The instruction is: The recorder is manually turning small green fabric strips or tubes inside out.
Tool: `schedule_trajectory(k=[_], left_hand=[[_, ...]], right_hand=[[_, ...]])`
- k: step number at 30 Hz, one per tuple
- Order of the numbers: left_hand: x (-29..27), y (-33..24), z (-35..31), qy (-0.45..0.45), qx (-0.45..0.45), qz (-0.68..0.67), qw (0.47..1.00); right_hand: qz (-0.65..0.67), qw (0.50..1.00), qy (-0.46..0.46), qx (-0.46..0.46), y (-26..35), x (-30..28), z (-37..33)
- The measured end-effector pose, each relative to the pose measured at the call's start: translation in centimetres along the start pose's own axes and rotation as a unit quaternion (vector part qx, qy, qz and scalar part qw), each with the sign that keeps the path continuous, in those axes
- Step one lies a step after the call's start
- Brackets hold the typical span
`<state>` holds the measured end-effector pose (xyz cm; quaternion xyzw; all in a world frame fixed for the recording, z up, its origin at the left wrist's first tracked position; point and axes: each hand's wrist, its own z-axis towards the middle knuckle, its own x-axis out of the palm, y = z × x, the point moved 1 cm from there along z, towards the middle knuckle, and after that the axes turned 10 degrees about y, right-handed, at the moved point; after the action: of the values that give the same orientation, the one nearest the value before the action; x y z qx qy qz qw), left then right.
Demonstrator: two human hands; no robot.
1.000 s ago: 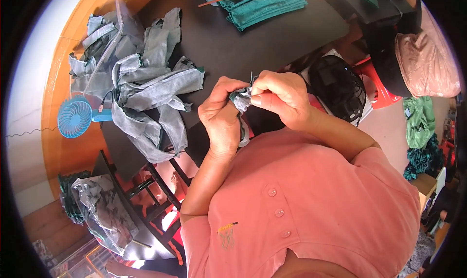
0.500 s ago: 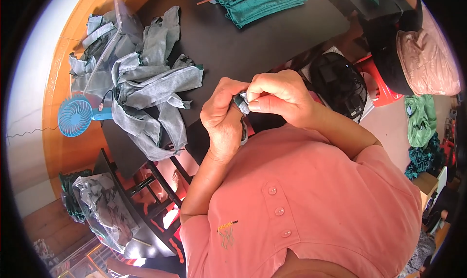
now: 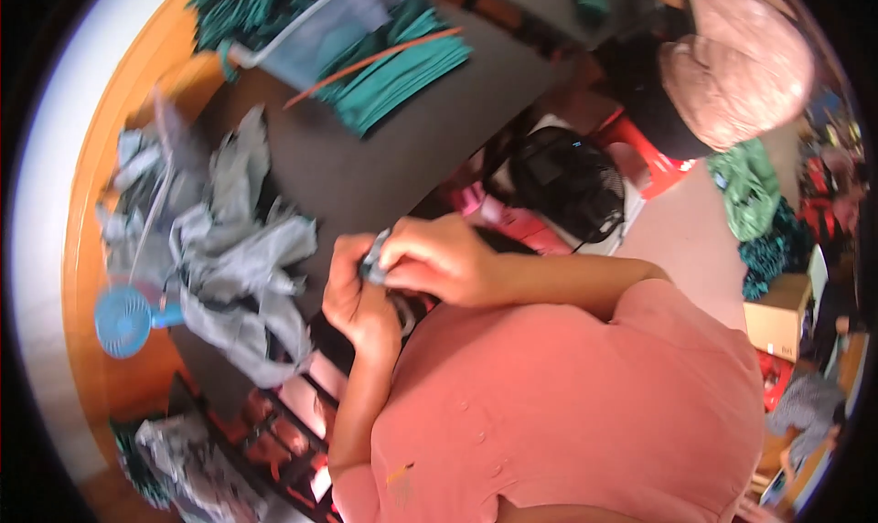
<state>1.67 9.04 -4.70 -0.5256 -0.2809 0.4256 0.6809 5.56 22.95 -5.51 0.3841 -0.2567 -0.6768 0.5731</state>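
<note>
head view, grey cloth (image 3: 372, 261), between left grip (image 3: 357, 299) and right grip (image 3: 448, 260)

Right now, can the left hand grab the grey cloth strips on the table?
Probably yes. The grey cloth strips lie just left of the left hand, with nothing visible between them, though it may need to release the small cloth piece first.

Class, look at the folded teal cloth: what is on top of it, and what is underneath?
An orange strip lies across the folded teal cloth. Dark tabletop shows beside it; whatever is directly beneath is covered and cannot be seen.
</note>
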Motion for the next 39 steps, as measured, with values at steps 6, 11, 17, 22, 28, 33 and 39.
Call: schedule_trajectory(k=[6,11,17,22,28,33,39], left_hand=[[-0.1,-0.2,0.4,0.048,0.025,0.063,0.997],[0.1,-0.3,0.1,-0.001,0.059,0.08,0.995],[0.0,0.2,-0.3,-0.043,0.027,0.096,0.994],[-0.3,0.2,0.5,-0.038,0.058,0.129,0.989],[-1.2,1.0,0.9,-0.037,0.038,0.101,0.993],[0.3,0.5,1.0,-0.086,0.017,0.021,0.996],[1.8,1.0,1.5,-0.13,0.001,0.001,0.992]], right_hand=[[0.083,0.992,0.073,0.057,0.0,-1.1,0.8],[0.095,0.993,0.069,0.031,0.1,-0.4,1.0],[0.123,0.987,0.079,0.06,-0.7,-0.6,0.9],[0.003,1.0,0.017,-0.001,0.2,-0.2,0.6],[-0.063,0.995,0.001,-0.08,1.0,0.8,1.1],[0.076,0.993,0.065,0.056,1.0,-0.7,1.6],[0.183,0.98,0.026,0.073,-0.1,-0.6,2.5]])
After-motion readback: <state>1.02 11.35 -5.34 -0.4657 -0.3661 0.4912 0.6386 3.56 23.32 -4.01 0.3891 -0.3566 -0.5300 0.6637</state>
